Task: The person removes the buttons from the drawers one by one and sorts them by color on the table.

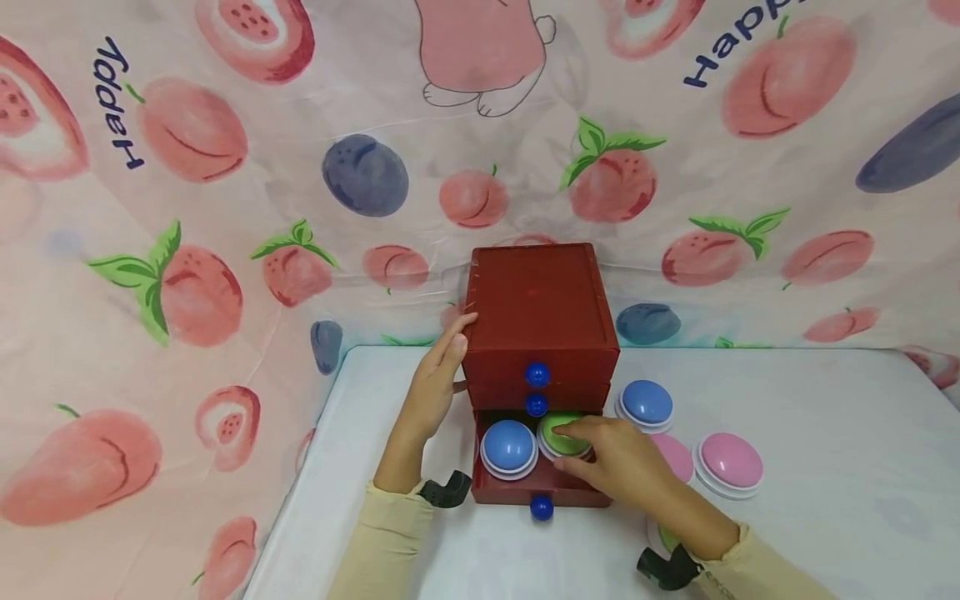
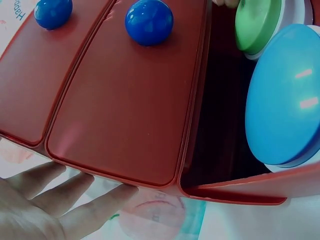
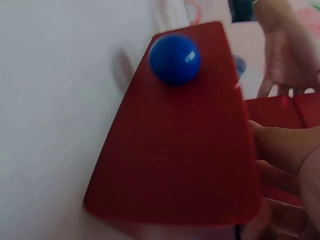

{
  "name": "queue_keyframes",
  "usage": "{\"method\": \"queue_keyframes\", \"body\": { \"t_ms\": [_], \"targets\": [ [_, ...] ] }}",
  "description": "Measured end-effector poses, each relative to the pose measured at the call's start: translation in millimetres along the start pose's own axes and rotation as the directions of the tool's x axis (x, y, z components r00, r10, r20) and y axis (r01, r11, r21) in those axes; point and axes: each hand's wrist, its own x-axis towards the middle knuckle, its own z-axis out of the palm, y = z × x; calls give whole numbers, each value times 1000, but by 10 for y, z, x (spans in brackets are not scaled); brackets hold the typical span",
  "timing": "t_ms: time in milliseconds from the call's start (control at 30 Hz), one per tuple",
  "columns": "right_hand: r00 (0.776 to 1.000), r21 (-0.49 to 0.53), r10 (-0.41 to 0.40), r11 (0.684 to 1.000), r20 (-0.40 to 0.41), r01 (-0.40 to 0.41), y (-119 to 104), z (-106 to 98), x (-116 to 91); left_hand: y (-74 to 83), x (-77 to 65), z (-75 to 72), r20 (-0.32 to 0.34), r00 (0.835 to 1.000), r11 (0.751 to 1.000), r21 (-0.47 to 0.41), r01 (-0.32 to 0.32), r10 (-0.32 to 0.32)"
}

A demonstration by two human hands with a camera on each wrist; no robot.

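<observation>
A dark red drawer cabinet with blue knobs stands on the white table, its bottom drawer pulled out. My left hand rests along the cabinet's left side with its fingers straight, as the left wrist view also shows. Inside the drawer, a blue dome push button with a white base sits on the left. Beside it, on the right, is a green dome push button. My right hand reaches over the drawer's right edge and holds the green button, index finger on its dome and thumb at its front.
To the right of the cabinet, a second blue push button, two pink push buttons and a partly hidden green push button lie on the table. A fruit-printed cloth hangs behind the cabinet.
</observation>
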Motion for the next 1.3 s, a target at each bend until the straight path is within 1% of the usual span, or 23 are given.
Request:
{"method": "queue_keyframes", "body": {
  "t_ms": [233,467,600,733,833,1000,1200,1300],
  "targets": [
    [1000,-49,-20,999,15,21,76,50,68,1,11,-2,1,1000,1000,8,0,0],
    [997,-150,20,989,74,-9,42,84,153,-17,11,-6,3,1000,1000,0,-1,1],
    [997,-208,29,978,72,-13,29,92,187,-17,12,-6,6,1000,1000,7,-3,3],
    [997,-239,39,971,67,-22,27,86,175,-9,12,-9,7,1000,1000,10,-3,3],
    [997,-235,49,971,67,-32,24,69,143,-3,9,-19,6,1000,1000,14,-4,4],
    [997,-195,46,980,68,-32,48,80,124,-27,8,-33,-1,1000,1000,15,-2,2],
    [991,-180,46,983,126,-23,103,125,124,-17,1,-20,14,1000,1000,9,-3,3],
    [991,-162,58,986,123,-38,135,155,138,-10,1,-20,8,1000,1000,11,-4,4]
  ]
}}
